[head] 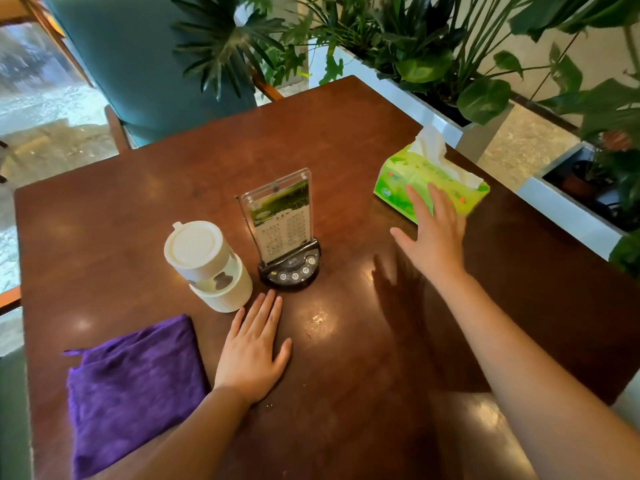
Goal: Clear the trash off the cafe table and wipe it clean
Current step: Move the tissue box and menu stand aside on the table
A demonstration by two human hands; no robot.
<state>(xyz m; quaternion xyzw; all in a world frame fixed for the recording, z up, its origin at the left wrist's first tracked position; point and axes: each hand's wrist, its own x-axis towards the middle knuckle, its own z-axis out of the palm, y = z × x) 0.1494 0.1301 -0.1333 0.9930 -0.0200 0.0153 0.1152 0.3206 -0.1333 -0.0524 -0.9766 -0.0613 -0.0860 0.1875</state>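
A dark brown wooden cafe table (138, 209) fills the view. My left hand (252, 348) lies flat on it with straight fingers, just in front of a white lidded cup (207, 265). A folded purple cloth (135, 389) lies at the near left, beside my left wrist. My right hand (433, 233) is stretched out with spread fingers above the table, its fingertips over the near side of a green tissue pack (426, 178) with a white tissue sticking out. Small wet spots (318, 320) glint between my hands.
An acrylic menu stand on a black call-button base (284, 230) stands mid-table beside the cup. A teal chair (138, 64) sits at the far side. White planters with leafy plants (433, 109) line the right edge of the table.
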